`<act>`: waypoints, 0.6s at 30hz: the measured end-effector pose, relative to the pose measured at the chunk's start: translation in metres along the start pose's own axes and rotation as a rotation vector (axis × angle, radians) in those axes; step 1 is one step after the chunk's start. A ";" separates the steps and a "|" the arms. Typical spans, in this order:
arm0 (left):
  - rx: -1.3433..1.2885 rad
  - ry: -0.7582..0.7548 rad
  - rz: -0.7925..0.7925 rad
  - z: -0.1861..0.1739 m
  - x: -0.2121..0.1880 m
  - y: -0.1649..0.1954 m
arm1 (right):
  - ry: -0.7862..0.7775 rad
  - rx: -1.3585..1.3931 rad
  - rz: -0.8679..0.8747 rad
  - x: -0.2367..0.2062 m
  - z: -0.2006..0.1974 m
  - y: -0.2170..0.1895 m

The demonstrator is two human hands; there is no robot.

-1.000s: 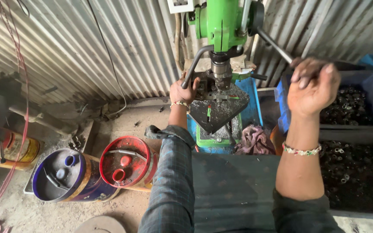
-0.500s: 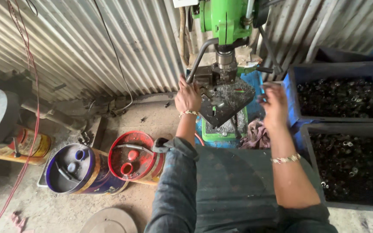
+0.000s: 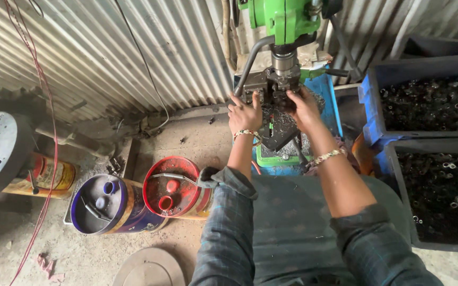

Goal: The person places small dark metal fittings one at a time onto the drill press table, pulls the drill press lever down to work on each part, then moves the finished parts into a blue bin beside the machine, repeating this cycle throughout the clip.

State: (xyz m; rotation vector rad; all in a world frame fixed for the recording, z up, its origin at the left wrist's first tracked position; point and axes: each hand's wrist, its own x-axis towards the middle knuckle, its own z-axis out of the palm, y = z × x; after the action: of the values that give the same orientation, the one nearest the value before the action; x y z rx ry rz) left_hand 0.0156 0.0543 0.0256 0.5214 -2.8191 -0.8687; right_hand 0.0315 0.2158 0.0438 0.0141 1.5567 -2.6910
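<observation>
Head view: left hand (image 3: 244, 112) and right hand (image 3: 302, 106), fingers curled, touch the drill press (image 3: 283, 74) fixture; grip unclear

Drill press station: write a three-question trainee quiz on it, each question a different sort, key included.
1. True or false: both the left hand and the right hand are at the work table under the green drill press.
2. Which tin lid lies nearer the person: A) blue B) red?
3. Fill in: the grey crates on the right hold small metal ____.

Key: 1 true; 2 B; 3 rings.
</observation>
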 end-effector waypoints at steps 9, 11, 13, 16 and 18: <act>0.104 -0.020 0.027 0.002 0.000 -0.001 | 0.709 -1.286 -0.647 -0.071 -0.122 -0.067; 0.116 -0.022 0.026 0.003 -0.001 0.000 | 0.789 -1.199 -0.821 -0.090 -0.155 -0.079; 0.128 -0.006 0.052 0.003 -0.002 0.002 | 0.730 -1.021 -0.666 -0.110 -0.188 -0.074; 0.144 -0.016 0.051 0.000 -0.004 0.008 | 0.770 -1.410 -0.450 -0.155 -0.248 -0.055; 0.146 -0.030 0.038 -0.002 -0.008 0.013 | 0.798 -1.580 -0.268 -0.192 -0.285 -0.038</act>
State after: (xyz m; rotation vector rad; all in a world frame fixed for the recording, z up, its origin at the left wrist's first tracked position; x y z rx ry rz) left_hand 0.0197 0.0662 0.0338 0.4761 -2.9247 -0.6721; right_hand 0.2197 0.4864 -0.0603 0.8905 3.4819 -0.7486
